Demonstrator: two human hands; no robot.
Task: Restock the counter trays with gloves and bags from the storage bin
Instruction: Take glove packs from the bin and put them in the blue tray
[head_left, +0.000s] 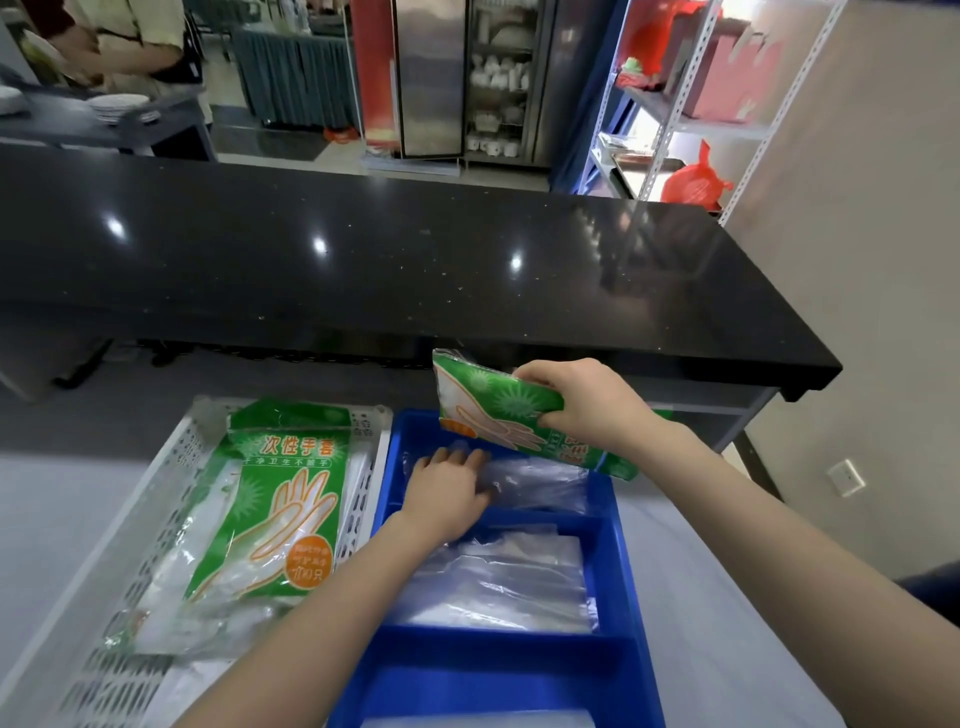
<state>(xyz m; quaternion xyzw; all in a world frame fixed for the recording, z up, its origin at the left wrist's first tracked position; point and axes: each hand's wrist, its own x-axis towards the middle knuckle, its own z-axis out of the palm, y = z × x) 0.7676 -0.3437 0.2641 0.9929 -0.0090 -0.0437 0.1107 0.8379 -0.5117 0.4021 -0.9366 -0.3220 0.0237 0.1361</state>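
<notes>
My right hand (582, 402) grips a green pack of disposable gloves (491, 410) and holds it tilted above the far compartment of the blue divided tray (621, 551). Inside that far compartment my left hand (447, 491) rests palm down on clear plastic bags (540, 480), fingers spread. The tray's middle compartment holds a stack of clear bags (509, 587). To the left, a white perforated basket (171, 499) holds another green glove pack (283, 512) lying on more clear packs.
Both containers sit on a grey-white cloth-covered table (727, 597). A glossy black counter (415, 260) runs across behind them. Metal shelving (670, 119) with red bags stands at the back right. A person (135, 41) stands at the far left by stacked plates.
</notes>
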